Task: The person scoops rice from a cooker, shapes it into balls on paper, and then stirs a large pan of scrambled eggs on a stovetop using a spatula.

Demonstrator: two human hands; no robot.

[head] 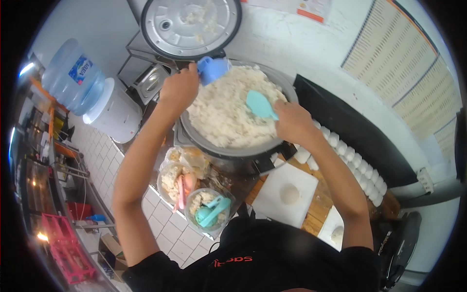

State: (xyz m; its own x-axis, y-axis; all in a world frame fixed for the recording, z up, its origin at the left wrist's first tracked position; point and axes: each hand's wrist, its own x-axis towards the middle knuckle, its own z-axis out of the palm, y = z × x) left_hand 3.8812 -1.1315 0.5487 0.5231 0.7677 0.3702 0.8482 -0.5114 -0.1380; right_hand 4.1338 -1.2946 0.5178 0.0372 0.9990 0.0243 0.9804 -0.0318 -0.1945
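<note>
A large rice cooker pot (185,120) full of cooked rice (226,109) stands before me, its metal lid (182,27) raised at the back. My left hand (180,87) grips the handle of a blue plastic cup (215,71) over the pot's far left side. Whether rice is inside the cup is hidden. In my right hand (294,120) is a turquoise rice paddle (259,103), held by its handle. Its blade is over the rice at the right; I cannot tell whether it touches.
Left of the pot's front are two plastic tubs of rice, one with a pink scoop (181,188), one with turquoise utensils (212,211). White paper (270,197) bearing a rice mound (290,193) lies on a wooden surface (319,204). Rows of white packets (350,157) line the wall.
</note>
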